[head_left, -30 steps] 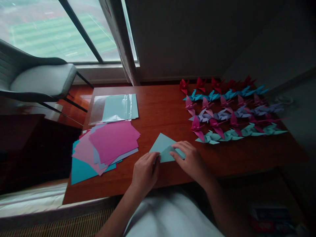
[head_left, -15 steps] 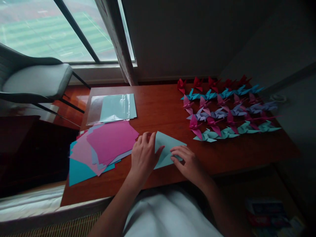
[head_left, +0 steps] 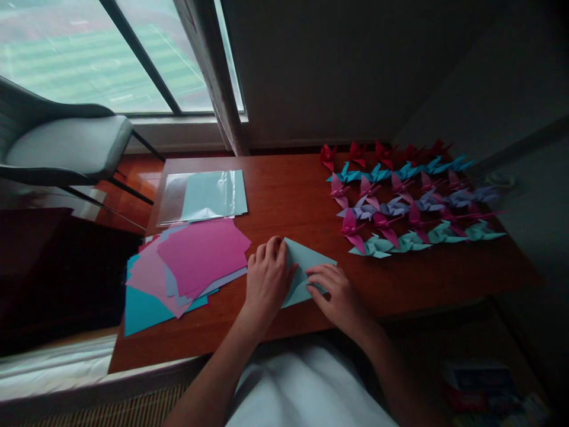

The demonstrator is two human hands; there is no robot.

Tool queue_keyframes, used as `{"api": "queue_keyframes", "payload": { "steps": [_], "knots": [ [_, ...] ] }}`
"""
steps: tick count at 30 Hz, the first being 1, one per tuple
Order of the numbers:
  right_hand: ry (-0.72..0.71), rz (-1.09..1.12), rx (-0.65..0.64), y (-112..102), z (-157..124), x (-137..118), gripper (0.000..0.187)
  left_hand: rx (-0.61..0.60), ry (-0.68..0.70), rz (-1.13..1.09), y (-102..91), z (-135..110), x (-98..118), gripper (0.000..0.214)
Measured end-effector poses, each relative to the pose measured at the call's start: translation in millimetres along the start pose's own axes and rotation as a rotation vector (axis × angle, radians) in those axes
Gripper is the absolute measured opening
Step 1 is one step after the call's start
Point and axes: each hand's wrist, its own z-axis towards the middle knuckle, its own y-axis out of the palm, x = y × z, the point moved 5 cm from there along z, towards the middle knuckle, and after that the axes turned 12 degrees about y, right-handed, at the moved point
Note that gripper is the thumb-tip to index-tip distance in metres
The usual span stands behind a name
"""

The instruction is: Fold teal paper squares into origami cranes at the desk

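Observation:
A pale mint sheet of origami paper [head_left: 303, 258], partly folded, lies on the wooden table in front of me. My left hand [head_left: 267, 276] is on its left edge, fingers bent and close together, thumb pointing in over the paper. On the right corner, my right hand [head_left: 331, 287] has its fingers curled with the thumb beneath, gripping the paper there. My fingers hide parts of both edges.
Left of my hands lies a fanned pile of coloured paper [head_left: 204, 255]. Behind it is a clear plastic sleeve [head_left: 173, 196] with mint sheets. Rows of folded paper cranes [head_left: 411, 240] stand on the right of the table [head_left: 284, 201]. A chair [head_left: 66, 142] is by the window.
My left hand has slid slightly right over the paper's left edge, covering more of it. My right hand has stayed almost still.

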Motion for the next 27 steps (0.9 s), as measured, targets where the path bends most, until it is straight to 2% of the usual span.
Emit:
{"api": "queue_keyframes", "payload": {
  "steps": [5, 12, 16, 22, 27],
  "knots": [
    [-0.005, 0.008, 0.011, -0.1, 0.2, -0.3, 0.011, -0.005, 0.001, 0.037, 2.1, 1.3, -0.5, 0.055],
    [-0.011, 0.035, 0.021, 2.4, 0.5, 1.2, 0.010, -0.007, 0.051, 0.096, 6.5, -2.4, -0.3, 0.051],
    [-0.007, 0.052, 0.012, 3.9, 1.2, 0.4, 0.009, -0.001, 0.064, 0.038, 4.3, -2.4, -2.5, 0.045],
    [0.001, 0.048, 0.008, 2.8, 1.2, -0.9, 0.008, 0.080, 0.074, -0.226, 2.6, -4.2, -8.3, 0.037],
    [0.028, 0.085, -0.005, 0.2, 0.3, -3.4, 0.009, 0.187, -0.105, -0.727, 7.4, -10.1, -25.9, 0.055]
  ]
}}
